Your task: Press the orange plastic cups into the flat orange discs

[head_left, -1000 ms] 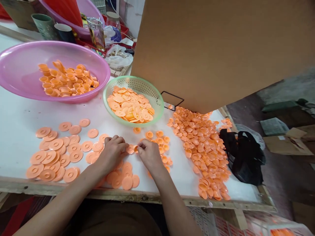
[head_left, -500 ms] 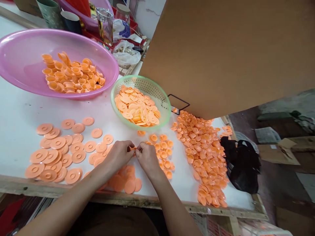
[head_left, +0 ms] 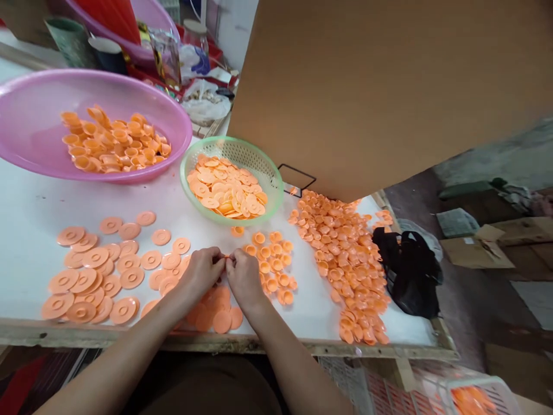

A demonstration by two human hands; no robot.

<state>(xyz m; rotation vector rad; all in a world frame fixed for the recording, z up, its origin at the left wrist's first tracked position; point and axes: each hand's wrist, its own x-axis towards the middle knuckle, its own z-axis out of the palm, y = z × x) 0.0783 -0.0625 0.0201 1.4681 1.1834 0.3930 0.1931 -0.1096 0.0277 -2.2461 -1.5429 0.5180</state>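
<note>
My left hand (head_left: pixel 204 271) and my right hand (head_left: pixel 244 279) meet fingertip to fingertip above the table. Both are closed in a pinch around a small orange plastic piece (head_left: pixel 227 257), mostly hidden by the fingers. Flat orange discs with a raised ring (head_left: pixel 95 257) lie spread left of my left hand. Under my wrists lies a pile of smooth orange discs (head_left: pixel 222 320). Small orange plastic cups (head_left: pixel 272 283) are scattered just right of my right hand. Farther right is a large heap of similar small orange cups (head_left: pixel 349 265).
Behind my hands, a green colander (head_left: pixel 276 196) holds orange discs. A pink basin (head_left: pixel 26 155) with orange cups stands back left. A large cardboard box (head_left: pixel 380 92) rises at back right. A black bag (head_left: pixel 410 276) lies at the table's right edge. Cartons (head_left: pixel 475 251) sit on the floor beyond.
The view has turned slightly to the right, so the table's things sit farther left in the picture. My hands stay pinched together, with the small orange piece between their fingertips.
</note>
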